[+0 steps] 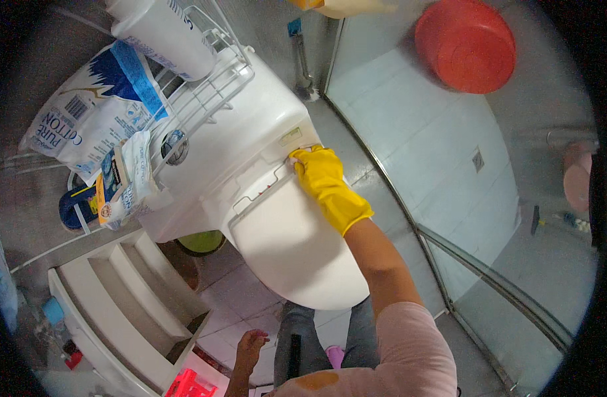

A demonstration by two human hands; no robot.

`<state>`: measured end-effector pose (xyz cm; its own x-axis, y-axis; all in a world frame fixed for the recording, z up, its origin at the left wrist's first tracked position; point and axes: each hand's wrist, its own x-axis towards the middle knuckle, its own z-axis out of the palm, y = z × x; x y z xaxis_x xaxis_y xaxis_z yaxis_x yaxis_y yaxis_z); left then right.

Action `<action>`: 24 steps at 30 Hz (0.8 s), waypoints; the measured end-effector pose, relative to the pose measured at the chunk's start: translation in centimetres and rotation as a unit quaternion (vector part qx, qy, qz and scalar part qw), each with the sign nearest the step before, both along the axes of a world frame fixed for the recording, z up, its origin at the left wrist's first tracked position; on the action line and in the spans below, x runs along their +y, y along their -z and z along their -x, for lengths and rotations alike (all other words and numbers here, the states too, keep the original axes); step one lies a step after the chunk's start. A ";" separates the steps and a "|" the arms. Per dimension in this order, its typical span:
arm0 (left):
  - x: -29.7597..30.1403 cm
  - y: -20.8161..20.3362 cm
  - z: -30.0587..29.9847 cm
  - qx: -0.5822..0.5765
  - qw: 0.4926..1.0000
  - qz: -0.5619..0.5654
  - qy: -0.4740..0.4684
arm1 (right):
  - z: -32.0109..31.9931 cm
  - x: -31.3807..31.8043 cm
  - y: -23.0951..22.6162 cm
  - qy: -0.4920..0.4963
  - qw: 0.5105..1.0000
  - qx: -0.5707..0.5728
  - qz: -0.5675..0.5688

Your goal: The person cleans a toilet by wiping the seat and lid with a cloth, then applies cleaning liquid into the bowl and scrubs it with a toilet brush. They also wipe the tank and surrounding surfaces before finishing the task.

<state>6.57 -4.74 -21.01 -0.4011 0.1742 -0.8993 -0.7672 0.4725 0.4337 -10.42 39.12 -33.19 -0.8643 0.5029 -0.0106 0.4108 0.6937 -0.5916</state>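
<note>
My right hand (pixel 326 188), in a yellow rubber glove, presses on the white toilet (pixel 270 99) at the back of its lowered lid (pixel 297 245), near the right hinge. Its fingers are bent, and a bit of something pale shows beside the fingertips, too small to name. A thin wire-like bar (pixel 260 198) runs along the rear edge of the lid. Bare and well away from the toilet, my left hand (pixel 253 341) hangs low by my left leg. Its fingers curl loosely together, with nothing seen in them.
A wire rack (pixel 204 99) above the tank holds a white bottle (pixel 164 36) and a cotton pack (pixel 85 112). A white shelf unit (pixel 111 298) stands at left. On the right, a glass partition's metal rail (pixel 396 198) borders the shower floor; a red basin (pixel 465 46) lies beyond.
</note>
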 end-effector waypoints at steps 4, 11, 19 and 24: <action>1.3 -0.1 0.6 0.012 0.999 -0.030 0.013 | -0.8 1.6 2.5 0.051 0.997 -0.019 0.055; -0.4 -2.4 0.4 0.011 1.000 0.027 0.004 | -6.4 3.0 1.4 0.347 0.740 0.264 0.512; 1.9 -2.5 1.9 0.022 0.999 -0.014 0.039 | 0.5 -8.0 -17.0 0.021 0.958 0.284 0.013; 1.0 -2.3 2.7 0.024 0.998 -0.016 0.058 | 5.5 -8.5 -16.7 0.007 0.967 0.250 -0.049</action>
<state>3.90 -3.76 -18.66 -0.4192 0.2510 -0.8725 -0.6862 0.5416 0.4855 -15.89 30.66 -16.51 -0.7422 0.4920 0.4551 0.0999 0.7527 -0.6507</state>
